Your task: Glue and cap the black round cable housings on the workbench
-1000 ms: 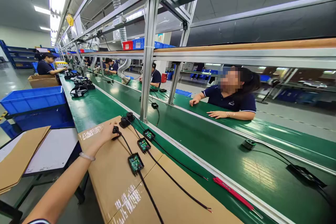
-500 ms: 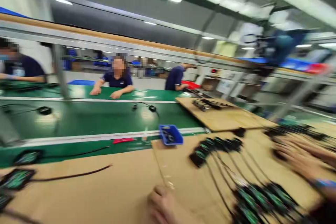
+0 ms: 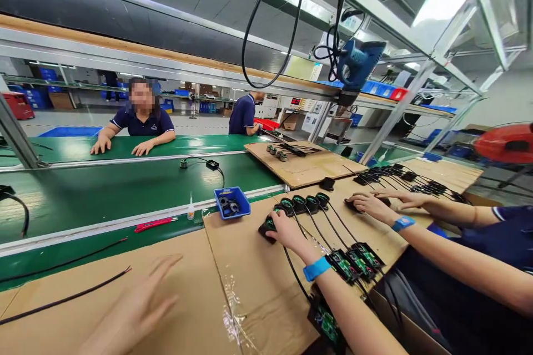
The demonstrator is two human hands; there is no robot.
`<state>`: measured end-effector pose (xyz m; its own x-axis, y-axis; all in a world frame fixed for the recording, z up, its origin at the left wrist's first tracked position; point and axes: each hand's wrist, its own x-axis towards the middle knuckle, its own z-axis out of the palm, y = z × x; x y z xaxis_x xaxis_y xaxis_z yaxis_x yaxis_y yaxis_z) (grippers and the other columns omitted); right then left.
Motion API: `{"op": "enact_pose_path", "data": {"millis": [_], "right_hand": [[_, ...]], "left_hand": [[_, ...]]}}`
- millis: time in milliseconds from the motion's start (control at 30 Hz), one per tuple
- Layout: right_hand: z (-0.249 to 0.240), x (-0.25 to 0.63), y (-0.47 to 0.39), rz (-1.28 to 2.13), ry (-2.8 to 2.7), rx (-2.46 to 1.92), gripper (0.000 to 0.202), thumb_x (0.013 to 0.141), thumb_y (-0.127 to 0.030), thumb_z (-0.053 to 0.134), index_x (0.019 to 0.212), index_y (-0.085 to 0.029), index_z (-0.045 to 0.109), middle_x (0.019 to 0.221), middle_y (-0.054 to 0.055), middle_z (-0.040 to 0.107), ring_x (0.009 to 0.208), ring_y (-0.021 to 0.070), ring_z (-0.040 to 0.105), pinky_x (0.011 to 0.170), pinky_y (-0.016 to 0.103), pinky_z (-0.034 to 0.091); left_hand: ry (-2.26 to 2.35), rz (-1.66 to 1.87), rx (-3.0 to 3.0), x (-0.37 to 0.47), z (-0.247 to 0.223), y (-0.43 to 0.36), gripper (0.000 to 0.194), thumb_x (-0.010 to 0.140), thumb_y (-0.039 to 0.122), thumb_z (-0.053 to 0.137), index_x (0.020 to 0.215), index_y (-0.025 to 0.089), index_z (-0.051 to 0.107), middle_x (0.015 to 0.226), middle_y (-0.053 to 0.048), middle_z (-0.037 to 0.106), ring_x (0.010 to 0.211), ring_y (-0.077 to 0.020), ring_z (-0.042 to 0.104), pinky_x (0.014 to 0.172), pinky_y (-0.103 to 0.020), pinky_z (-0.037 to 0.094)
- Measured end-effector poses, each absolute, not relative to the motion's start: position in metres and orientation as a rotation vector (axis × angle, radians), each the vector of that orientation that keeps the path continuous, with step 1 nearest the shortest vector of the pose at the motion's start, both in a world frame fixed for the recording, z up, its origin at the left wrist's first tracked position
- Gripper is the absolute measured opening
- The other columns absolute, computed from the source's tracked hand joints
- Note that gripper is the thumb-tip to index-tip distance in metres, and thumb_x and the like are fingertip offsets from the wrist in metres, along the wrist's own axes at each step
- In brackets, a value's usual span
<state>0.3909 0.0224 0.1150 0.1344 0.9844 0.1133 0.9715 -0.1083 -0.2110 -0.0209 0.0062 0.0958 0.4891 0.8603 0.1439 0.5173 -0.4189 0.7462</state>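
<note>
My left hand [image 3: 139, 302], blurred by motion, hovers above the cardboard with its fingers apart and nothing in them. My right hand [image 3: 285, 227], with a blue wristband, has its fingers curled over a black housing [image 3: 265, 231] with a green circuit board, at the left end of a row. Round black housings [image 3: 298, 203] lie in line beside it. Their black cables run down to rectangular black boxes [image 3: 361, 255] with exposed green boards. Another open box [image 3: 326, 319] lies partly under my right forearm.
A co-worker's hands [image 3: 370, 206] rest on dark parts to my right. The blue bin [image 3: 244, 209] holds black parts; a small bottle [image 3: 190, 208] and red cutter [image 3: 154, 225] lie left of it. Stripped cables [image 3: 70, 294] lie left. A blue tool [image 3: 360, 64] hangs overhead.
The view has turned right and steadied. My right hand now reaches the left end of the housing row. My left hand is now in view at lower left, fingers spread.
</note>
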Motion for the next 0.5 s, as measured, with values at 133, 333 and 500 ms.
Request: {"op": "enact_pose_path", "data": {"millis": [133,333,500], "right_hand": [[0.106,0.352,0.017,0.257,-2.059,-1.93,0.032,0.089,-0.026,0.07,0.118,-0.016,0.06,0.119,0.007,0.062,0.106,0.0219,0.062,0.093,0.042,0.054],[0.103,0.292,-0.024,0.488,-2.164,-1.569,0.067,0.081,-0.013,0.072,0.141,-0.024,0.044,0.138,0.01,0.053,0.128,0.0225,0.054,0.108,0.036,0.047],[0.061,0.355,-0.116,0.269,-2.263,-1.715,0.087,0.06,-0.023,0.085,0.14,-0.018,0.049,0.124,0.019,0.062,0.115,0.0444,0.06,0.09,0.053,0.055]], "left_hand": [[0.978,0.617,1.65,0.079,0.095,0.018,0.085,0.073,0.061,0.072,0.145,0.024,0.048,0.137,-0.017,0.061,0.118,-0.0349,0.064,0.1,-0.048,0.053],[0.977,0.848,1.301,0.128,0.066,0.037,0.078,0.067,0.067,0.074,0.124,0.018,0.053,0.107,-0.012,0.067,0.104,-0.0287,0.064,0.089,-0.04,0.053],[1.072,0.92,1.28,0.095,0.068,0.032,0.064,0.064,0.059,0.08,0.108,0.019,0.058,0.093,-0.005,0.064,0.089,-0.0229,0.062,0.082,-0.035,0.05]]}}
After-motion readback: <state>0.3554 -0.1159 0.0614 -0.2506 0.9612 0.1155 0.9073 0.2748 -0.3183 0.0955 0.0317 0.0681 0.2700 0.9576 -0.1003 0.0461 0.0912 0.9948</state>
